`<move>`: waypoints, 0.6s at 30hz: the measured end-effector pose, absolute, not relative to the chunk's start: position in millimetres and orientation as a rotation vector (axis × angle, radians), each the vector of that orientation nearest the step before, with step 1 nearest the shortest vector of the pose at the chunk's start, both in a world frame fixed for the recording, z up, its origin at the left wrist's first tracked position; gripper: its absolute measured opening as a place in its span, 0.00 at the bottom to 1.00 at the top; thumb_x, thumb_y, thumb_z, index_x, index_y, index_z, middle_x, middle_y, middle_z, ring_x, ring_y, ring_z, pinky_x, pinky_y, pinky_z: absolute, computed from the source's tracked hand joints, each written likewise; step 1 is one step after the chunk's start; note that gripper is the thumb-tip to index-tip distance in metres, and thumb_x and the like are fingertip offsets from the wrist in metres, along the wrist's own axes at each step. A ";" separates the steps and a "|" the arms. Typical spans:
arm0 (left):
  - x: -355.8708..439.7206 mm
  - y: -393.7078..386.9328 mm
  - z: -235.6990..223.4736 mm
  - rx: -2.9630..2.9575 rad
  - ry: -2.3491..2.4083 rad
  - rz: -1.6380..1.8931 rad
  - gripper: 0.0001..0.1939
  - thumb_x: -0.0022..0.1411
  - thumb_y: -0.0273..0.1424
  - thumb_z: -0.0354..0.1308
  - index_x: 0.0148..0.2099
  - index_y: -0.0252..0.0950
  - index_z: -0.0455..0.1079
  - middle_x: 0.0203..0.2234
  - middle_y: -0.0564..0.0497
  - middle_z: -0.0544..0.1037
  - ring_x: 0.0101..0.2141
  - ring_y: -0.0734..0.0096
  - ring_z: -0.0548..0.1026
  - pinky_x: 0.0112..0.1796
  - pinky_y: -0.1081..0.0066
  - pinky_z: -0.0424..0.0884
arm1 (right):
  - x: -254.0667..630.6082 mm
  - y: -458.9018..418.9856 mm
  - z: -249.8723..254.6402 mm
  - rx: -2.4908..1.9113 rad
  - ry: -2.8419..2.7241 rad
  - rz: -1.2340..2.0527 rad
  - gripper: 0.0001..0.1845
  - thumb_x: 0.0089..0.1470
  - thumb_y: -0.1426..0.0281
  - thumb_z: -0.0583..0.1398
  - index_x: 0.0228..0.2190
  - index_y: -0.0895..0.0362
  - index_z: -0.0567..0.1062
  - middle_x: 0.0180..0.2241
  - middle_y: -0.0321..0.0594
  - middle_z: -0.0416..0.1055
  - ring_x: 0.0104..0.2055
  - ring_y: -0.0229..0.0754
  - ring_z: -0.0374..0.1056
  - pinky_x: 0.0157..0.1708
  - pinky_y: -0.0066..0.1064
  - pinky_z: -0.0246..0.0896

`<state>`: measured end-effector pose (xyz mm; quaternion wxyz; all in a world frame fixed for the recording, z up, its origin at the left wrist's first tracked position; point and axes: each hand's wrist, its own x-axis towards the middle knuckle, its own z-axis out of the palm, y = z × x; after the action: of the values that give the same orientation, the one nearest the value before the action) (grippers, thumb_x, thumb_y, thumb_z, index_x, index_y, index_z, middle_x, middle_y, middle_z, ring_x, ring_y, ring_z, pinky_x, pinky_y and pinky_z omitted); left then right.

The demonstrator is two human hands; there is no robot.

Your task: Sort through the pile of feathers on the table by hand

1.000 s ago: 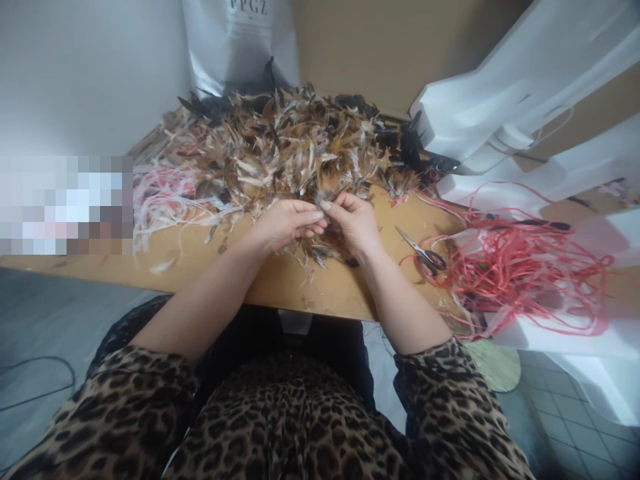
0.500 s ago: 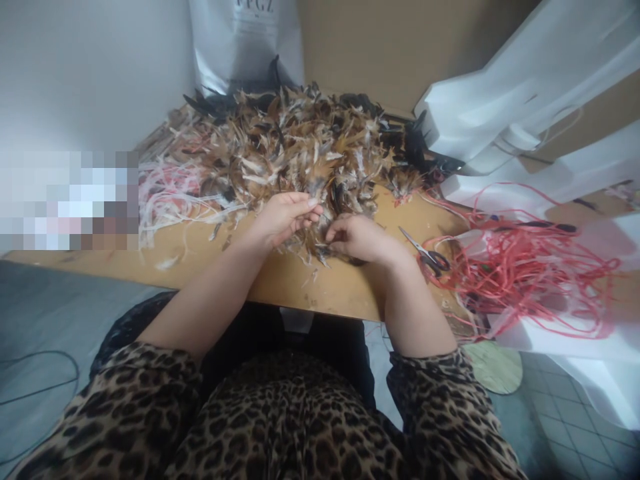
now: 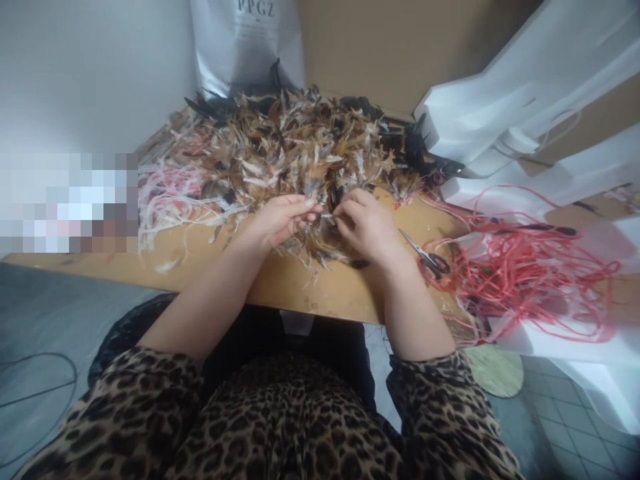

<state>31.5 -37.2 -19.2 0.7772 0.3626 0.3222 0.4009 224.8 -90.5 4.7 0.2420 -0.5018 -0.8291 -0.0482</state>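
Observation:
A big heap of brown, white and black feathers [image 3: 295,140] covers the middle of the table. At its near edge my left hand [image 3: 287,219] is closed, thumb and forefinger pinching a small bunch of feathers [image 3: 315,188] whose tips point away from me. Just to the right, my right hand [image 3: 367,225] is closed too, its fingertips drawn together close to that bunch. Whatever is between the right fingers is too small to make out. Loose feathers [image 3: 317,250] lie beneath both hands.
Black-handled scissors [image 3: 434,261] lie right of my right hand, against a tangle of red plastic string [image 3: 530,273]. White and pink strips [image 3: 173,193] sit at the left of the wooden table [image 3: 320,293]. A silver-grey bag [image 3: 250,53] stands behind; a white machine [image 3: 520,107] is at right.
My right hand has moved up and away from me, bringing its fingertips level with the left ones. My left hand has stayed nearly still, still pinching the feathers.

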 end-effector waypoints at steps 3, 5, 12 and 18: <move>30.5 -37.1 -18.7 0.750 0.690 0.803 0.05 0.62 0.20 0.59 0.32 0.26 0.74 0.30 0.45 0.80 0.22 0.84 0.74 0.21 0.86 0.67 | 226.1 -87.1 -0.3 -1.301 -2.216 -0.329 0.11 0.62 0.70 0.52 0.34 0.56 0.75 0.39 0.46 0.71 0.41 0.45 0.64 0.41 0.36 0.58; 29.6 -37.5 -18.9 0.720 0.671 0.746 0.05 0.62 0.19 0.59 0.32 0.27 0.73 0.31 0.43 0.81 0.22 0.83 0.75 0.21 0.85 0.67 | 226.1 -85.4 -3.8 -1.266 -2.206 -0.417 0.13 0.64 0.69 0.51 0.34 0.55 0.75 0.39 0.46 0.72 0.41 0.45 0.63 0.40 0.37 0.57; 30.2 -40.0 -19.0 0.684 0.604 0.664 0.06 0.62 0.17 0.57 0.32 0.27 0.73 0.28 0.46 0.80 0.22 0.84 0.74 0.23 0.86 0.69 | 219.3 -85.7 -9.6 -1.230 -2.191 -0.448 0.12 0.64 0.69 0.52 0.32 0.55 0.74 0.39 0.44 0.72 0.40 0.43 0.63 0.38 0.36 0.57; 34.1 -43.3 -16.3 0.851 0.647 0.874 0.05 0.58 0.22 0.63 0.29 0.27 0.74 0.27 0.48 0.80 0.23 0.85 0.73 0.25 0.84 0.67 | 213.6 -87.3 -9.2 -1.262 -1.746 0.040 0.08 0.57 0.66 0.59 0.28 0.56 0.73 0.31 0.40 0.70 0.34 0.39 0.65 0.35 0.32 0.60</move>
<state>34.1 -43.3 -16.3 0.7709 0.3924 0.2986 0.4032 213.6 -87.3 -9.2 0.4737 -0.5156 -0.7138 0.0164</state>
